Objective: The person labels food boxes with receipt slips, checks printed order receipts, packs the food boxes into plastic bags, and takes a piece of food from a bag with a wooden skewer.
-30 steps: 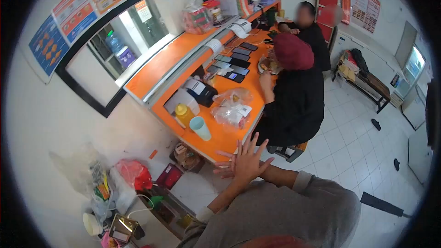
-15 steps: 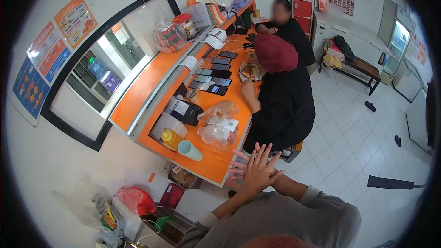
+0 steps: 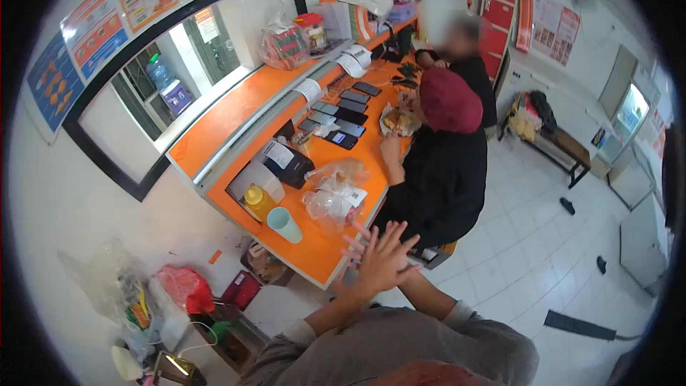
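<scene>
My left hand (image 3: 384, 261) lies across my right hand (image 3: 353, 244), its fingers spread and pointing forward. The right hand is partly hidden beneath it; its outstretched fingers show on the left side. Neither hand holds an object. Both are above the near corner of the orange counter (image 3: 304, 261). Closest to them on the counter are a clear plastic bag (image 3: 330, 207) with a white label and a pale green cup (image 3: 285, 225). A yellow squeeze bottle (image 3: 259, 202) stands behind the cup.
Several phones (image 3: 350, 129) lie farther along the counter. A person in a maroon head covering (image 3: 450, 100) sits beside a food packet (image 3: 400, 121), with another person (image 3: 468, 64) beyond. Plastic bags (image 3: 184, 287) are at lower left. A bench (image 3: 564, 144) stands at right.
The camera view has shifted, so the room appears displaced and slightly turned. My hands stay overlapped, with the left hand's fingers still spread.
</scene>
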Motion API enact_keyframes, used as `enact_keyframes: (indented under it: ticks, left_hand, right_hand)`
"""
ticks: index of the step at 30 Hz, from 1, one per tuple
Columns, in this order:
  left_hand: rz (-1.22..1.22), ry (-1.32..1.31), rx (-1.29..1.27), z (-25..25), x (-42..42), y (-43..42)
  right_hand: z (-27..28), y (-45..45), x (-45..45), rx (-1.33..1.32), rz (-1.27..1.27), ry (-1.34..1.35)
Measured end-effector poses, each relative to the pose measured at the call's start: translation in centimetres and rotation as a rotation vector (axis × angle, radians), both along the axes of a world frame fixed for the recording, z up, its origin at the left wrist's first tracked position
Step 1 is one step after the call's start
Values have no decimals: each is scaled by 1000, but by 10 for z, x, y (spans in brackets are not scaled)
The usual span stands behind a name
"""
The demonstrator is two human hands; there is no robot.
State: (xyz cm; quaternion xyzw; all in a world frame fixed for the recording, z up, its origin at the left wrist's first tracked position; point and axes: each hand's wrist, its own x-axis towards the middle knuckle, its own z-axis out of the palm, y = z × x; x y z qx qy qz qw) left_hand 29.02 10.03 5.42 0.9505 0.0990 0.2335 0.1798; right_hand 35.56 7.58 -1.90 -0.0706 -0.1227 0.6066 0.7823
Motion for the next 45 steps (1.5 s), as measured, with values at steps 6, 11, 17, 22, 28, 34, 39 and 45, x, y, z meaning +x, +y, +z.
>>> enact_keyframes:
  ticks: [6,11,17,22,28,34,39,45]
  left_hand:
    - [245,-88,134,113,-6,29]
    - [275,-327,153,138,-31,33]
    - [135,-545,107,117,-30,1]
    - [75,-29,90,51,19,-19]
    - [54,49,18,-22,24,-17]
    - [91,11,-9,-24,22,14]
    - [127,39,-24,-22,14,48]
    - [199,3,-19,-12,8,106]
  right_hand:
    - [162,-13,49,171,252,43]
    - [188,-50,67,535,90,-139]
    - [152,-36,65,178,-105,49]
    - [61,-20,22,137,134,6]
    - [-4,-5,10,177,333,218]
    - [-12,20,14,123,371,184]
    - [-21,54,13,90,389,176]
    - [-6,117,16,21,385,197]
